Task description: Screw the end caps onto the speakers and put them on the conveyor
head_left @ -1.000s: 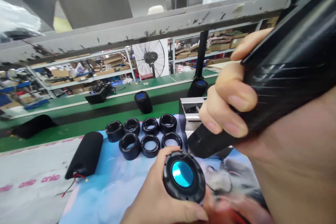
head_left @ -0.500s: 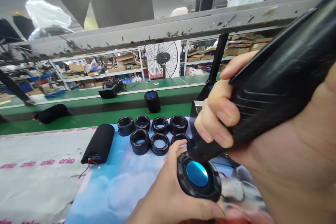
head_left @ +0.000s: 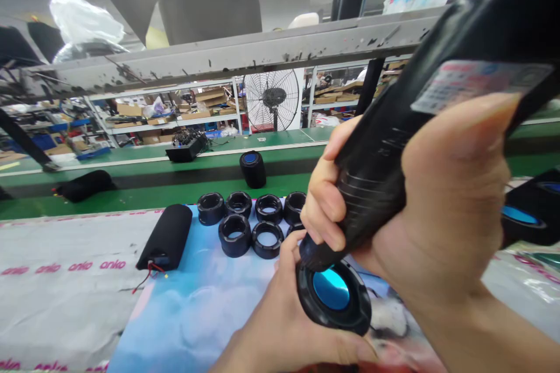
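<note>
My left hand (head_left: pixel 289 320) is closed around a round black speaker part (head_left: pixel 363 309), its shiny blue disc facing up towards me. In my right hand (head_left: pixel 455 215) I grip a thick black electric screwdriver (head_left: pixel 376 169) with a label on its body. The tool slants down to the left, and its nose meets the upper left rim of the speaker part; the tip itself is hidden. Just beyond my left hand, several black rings (head_left: pixel 235 236) stand in two rows on the blue printed mat (head_left: pixel 188 315). My right hand covers part of these rows.
Left of the mat lies a black fabric-covered speaker body (head_left: pixel 166 239) with red wires. A small black cylindrical speaker (head_left: pixel 252 170) stands on the green bench (head_left: pixel 210 178). Blue-disc parts (head_left: pixel 522 215) sit at the right. Overhead runs a grey shelf beam (head_left: pixel 271 46); a fan (head_left: pixel 272 99) stands behind.
My right hand and the screwdriver have swung left and become steeper, with the nose shifting along the rim to its upper left. My left hand still holds the speaker part in nearly the same place.
</note>
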Demonstrator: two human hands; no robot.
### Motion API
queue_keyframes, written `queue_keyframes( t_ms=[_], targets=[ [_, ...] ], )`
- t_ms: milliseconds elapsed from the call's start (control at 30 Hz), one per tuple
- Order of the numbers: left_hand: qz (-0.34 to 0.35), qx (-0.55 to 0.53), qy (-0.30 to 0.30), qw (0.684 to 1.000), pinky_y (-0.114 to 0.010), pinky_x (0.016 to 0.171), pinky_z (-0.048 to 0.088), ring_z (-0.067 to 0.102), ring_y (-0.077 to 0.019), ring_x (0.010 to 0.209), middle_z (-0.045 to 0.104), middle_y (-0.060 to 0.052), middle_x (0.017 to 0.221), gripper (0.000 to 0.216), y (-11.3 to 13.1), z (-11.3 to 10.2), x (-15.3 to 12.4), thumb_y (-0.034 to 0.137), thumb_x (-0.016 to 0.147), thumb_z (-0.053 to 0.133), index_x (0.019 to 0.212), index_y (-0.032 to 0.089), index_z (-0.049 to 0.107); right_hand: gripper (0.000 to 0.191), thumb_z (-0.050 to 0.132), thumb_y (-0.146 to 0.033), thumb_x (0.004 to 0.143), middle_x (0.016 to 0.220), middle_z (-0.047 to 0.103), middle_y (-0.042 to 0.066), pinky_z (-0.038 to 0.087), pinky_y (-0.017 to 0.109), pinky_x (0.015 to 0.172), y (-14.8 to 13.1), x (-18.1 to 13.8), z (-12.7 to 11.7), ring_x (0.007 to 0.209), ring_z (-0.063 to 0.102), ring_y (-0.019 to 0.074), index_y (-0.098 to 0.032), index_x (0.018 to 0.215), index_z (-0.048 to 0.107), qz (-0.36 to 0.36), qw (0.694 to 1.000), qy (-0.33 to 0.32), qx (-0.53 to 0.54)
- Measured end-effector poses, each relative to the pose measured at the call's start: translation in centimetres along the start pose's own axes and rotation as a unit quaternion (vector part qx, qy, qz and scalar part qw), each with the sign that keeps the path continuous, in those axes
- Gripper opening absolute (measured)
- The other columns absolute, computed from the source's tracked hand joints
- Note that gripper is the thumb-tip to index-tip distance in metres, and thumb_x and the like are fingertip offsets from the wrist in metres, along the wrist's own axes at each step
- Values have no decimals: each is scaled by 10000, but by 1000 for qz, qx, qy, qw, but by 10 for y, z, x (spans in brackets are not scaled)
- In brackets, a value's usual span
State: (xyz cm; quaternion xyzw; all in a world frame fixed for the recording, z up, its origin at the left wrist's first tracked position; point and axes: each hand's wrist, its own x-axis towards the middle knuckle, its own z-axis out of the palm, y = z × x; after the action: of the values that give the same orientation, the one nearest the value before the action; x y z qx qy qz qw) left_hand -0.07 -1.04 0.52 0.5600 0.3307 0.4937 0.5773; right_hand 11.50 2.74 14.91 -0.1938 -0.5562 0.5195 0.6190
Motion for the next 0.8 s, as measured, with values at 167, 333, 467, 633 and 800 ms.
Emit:
queue_keyframes(
  t_ms=[167,333,467,633,800],
  targets=[
    [-1,-13,15,1000,-638,1189,520,642,-487,1394,695,-168,1443,1284,-4,2,0,434,491,1139,1570,278,461,710,848,-844,747,461,478,-29,326,286,332,8,1,5,361,427,131,-232,576,532,51,992,-114,13],
    [-37,-16,8,999,-643,1132,572,737,-474,1260,778,-147,1287,1332,-4,1,1,400,471,1144,1596,297,437,726,817,-859,766,436,479,-21,359,303,359,14,3,8,352,429,143,-230,581,506,50,992,-120,-10],
    [-66,-38,-31,997,-634,1087,610,791,-468,1157,821,-121,1185,1282,2,2,1,430,490,1134,1586,308,483,642,911,-769,705,503,513,-25,335,280,328,16,4,7,365,434,137,-232,654,563,93,985,-145,18],
    [-79,-55,-37,995,-605,972,669,842,-422,975,835,-100,1055,1232,-3,5,-4,541,509,1114,1549,278,507,442,963,-544,708,580,571,-43,373,249,349,17,4,6,388,462,120,-243,810,655,134,971,-192,52],
    [-87,2,-20,996,-572,904,704,841,-394,957,831,-48,992,1191,-35,2,-16,443,421,1148,1455,335,566,456,747,-634,949,590,562,-92,449,213,445,-15,11,-14,422,509,68,-230,798,598,31,982,-178,46]
  ],
)
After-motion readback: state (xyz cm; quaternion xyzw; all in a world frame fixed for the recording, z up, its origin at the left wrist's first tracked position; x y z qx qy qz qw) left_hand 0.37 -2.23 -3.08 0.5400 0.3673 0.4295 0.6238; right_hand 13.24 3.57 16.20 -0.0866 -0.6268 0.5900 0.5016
